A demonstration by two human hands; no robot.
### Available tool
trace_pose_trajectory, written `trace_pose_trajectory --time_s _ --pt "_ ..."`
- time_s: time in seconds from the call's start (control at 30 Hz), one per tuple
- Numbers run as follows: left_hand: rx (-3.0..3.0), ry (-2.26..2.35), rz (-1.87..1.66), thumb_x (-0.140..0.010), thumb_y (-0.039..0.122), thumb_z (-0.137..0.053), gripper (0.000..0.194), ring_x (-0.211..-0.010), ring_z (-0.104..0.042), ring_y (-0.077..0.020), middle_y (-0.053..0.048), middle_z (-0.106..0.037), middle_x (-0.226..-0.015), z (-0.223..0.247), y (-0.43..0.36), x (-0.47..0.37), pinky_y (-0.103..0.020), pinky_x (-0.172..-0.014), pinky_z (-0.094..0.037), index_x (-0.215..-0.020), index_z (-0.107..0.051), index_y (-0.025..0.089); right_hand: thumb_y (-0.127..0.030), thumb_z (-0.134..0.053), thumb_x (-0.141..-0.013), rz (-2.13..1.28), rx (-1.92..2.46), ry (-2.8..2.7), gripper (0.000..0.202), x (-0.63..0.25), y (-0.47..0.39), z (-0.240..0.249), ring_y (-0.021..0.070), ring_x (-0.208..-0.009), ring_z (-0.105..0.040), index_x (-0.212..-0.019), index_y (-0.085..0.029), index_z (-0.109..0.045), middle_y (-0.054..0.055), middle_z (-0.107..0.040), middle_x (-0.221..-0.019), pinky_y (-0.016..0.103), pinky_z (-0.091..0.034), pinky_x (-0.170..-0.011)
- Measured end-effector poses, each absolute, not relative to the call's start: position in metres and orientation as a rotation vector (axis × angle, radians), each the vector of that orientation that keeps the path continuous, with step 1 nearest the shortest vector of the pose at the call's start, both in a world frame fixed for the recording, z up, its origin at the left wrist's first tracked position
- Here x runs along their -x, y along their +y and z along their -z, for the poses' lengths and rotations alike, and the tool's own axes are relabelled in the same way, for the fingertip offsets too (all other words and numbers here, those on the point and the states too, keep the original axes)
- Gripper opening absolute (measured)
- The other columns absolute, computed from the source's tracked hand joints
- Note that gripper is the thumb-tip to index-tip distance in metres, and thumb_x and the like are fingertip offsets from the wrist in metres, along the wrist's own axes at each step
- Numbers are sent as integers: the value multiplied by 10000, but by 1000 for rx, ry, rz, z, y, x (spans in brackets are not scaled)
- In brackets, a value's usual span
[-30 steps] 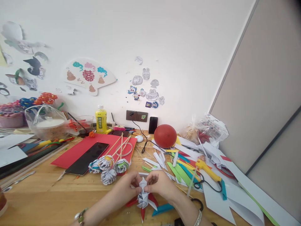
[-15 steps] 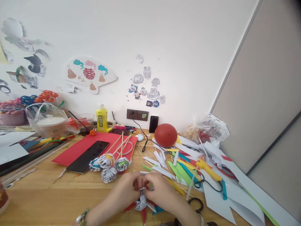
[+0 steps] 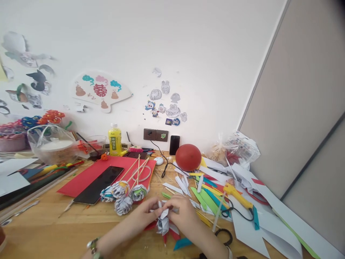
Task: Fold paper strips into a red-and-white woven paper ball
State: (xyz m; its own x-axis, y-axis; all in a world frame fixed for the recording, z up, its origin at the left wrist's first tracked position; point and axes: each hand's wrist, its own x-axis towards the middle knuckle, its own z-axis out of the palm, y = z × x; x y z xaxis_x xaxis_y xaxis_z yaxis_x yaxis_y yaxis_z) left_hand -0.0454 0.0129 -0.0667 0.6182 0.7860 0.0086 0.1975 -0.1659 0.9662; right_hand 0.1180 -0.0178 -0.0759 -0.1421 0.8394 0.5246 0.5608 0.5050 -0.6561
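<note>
Between my two hands is a white-grey folded paper flower point(image 3: 163, 226), partly covered by my fingers. My left hand point(image 3: 148, 212) pinches its upper edge from the left, thumb against the paper. From the right, my right hand point(image 3: 180, 213) grips the same edge, its fingertips close to those of the left. Red paper pieces point(image 3: 175, 235) and a blue paper strip point(image 3: 182, 244) lie under and beside the flower. Just beyond my left hand, several paper roses on sticks point(image 3: 124, 205) rest partly on a red sheet point(image 3: 78, 176).
A dark phone point(image 3: 99, 184) lies on the red sheet. Paper strips point(image 3: 206, 199), a yellow glue gun point(image 3: 238, 195) with its cord and black-handled scissors point(image 3: 224, 236) spread to the right. A red balloon point(image 3: 188, 157) and a yellow-labelled bottle point(image 3: 115, 140) stand near the wall.
My fingers have shifted along the flower's upper edge, and more of its paper shows between them. The whole view has tilted slightly, so the wall sits a little lower.
</note>
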Motion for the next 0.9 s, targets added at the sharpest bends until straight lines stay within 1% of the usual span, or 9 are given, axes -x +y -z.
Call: trace_pose_trajectory --time_s 0.1,0.27,0.3,0.37,0.43,0.57,0.67,0.73,0.9 --pt "-1755 947 -798 -730 594 -481 416 -586 -402 -114 71 -388 -606 70 14 39 -227 -567 -380 -613 -412 201 -65 -568 -741 -266 1084 -1861 194 -118 -19 73 148 -678 -580 -743 -205 -701 2 -645 -652 233 -447 -617" --pt "-1701 1135 -776 -742 579 -380 361 -473 -401 -123 79 -350 -562 69 12 35 -233 -426 -353 -651 -369 230 -100 -455 -850 26 946 -2053 221 -117 -27 70 169 -715 -532 -794 -165 -658 46 -632 -709 277 -443 -633" --pt "-1726 1153 -790 -742 562 -375 347 -472 -397 -124 78 -344 -559 68 11 35 -234 -424 -349 -642 -365 230 -105 -427 -870 84 931 -2128 236 -118 -29 69 174 -727 -525 -815 -159 -649 54 -631 -723 291 -443 -650" --pt "-1806 1162 -861 -730 524 -405 326 -523 -403 -129 69 -351 -571 67 12 35 -239 -478 -365 -604 -360 226 -120 -391 -897 134 892 -2267 246 -121 -31 66 179 -754 -521 -874 -159 -632 61 -636 -765 311 -445 -689" --pt "-1845 1158 -895 -715 510 -432 326 -559 -405 -134 64 -366 -572 67 13 36 -241 -518 -371 -576 -360 224 -147 -406 -902 47 892 -2309 213 -124 -33 62 181 -822 -525 -966 -170 -607 66 -643 -867 321 -445 -751" --pt "-1762 1114 -867 -720 540 -419 339 -488 -386 -116 79 -370 -546 67 11 36 -222 -452 -344 -593 -376 228 -182 -442 -897 -245 958 -2168 226 -125 -36 58 174 -951 -526 -1088 -198 -561 60 -615 -1032 306 -421 -860" --pt "-1651 1069 -852 -732 556 -385 344 -461 -365 -111 85 -360 -549 66 8 36 -215 -412 -324 -619 -379 231 -203 -446 -897 -351 981 -2082 222 -122 -37 61 174 -965 -533 -1084 -204 -566 59 -611 -1034 295 -422 -868" --pt "-1646 1075 -860 -735 562 -366 349 -487 -377 -122 78 -367 -558 66 7 36 -220 -422 -332 -625 -386 231 -215 -442 -899 -381 997 -2050 224 -120 -37 64 177 -948 -541 -1081 -199 -570 65 -612 -1016 292 -434 -844" --pt "-1781 1131 -889 -739 520 -363 332 -599 -431 -154 44 -421 -606 65 9 36 -257 -559 -388 -592 -395 225 -294 -536 -861 -385 940 -2092 178 -120 -36 67 178 -935 -549 -1002 -206 -599 53 -619 -975 301 -429 -856"
